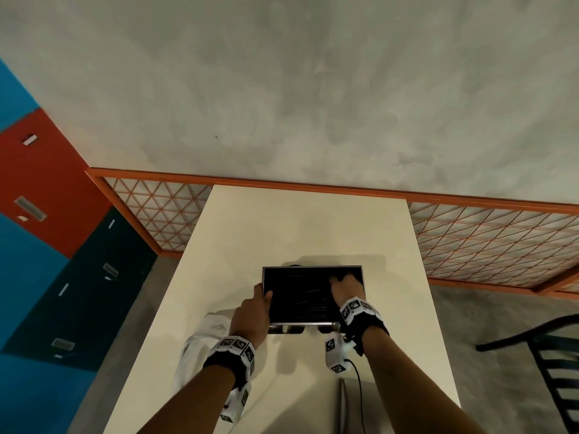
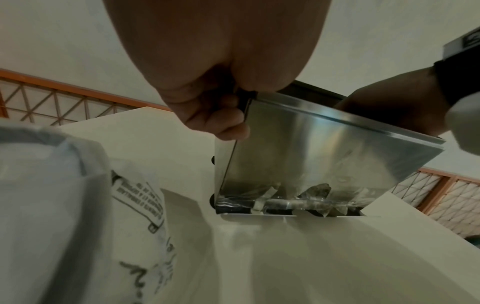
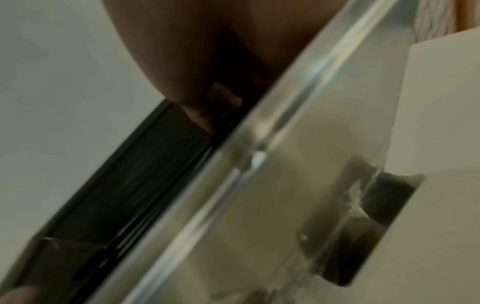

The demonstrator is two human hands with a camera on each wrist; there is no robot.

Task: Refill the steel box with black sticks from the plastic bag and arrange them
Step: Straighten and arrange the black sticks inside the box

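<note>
There is one steel box [image 1: 313, 324] on one table [image 1: 313, 227]. The box is full of black sticks [image 1: 300, 292], too many and too close together to count. There is one plastic bag [image 1: 200, 346] lying next to the box. Two hands are there: one left hand [image 1: 250, 314] and one right hand [image 1: 346, 289]. Each arm has one wrist band [image 1: 233, 355], so that makes two bands. One dark chair [image 1: 551, 368] stands at the side.

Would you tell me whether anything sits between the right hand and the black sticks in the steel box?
Nothing visible does. The right hand already reaches inside the open steel box, its fingers down among the black sticks, while the left hand grips the box's left edge.
</note>
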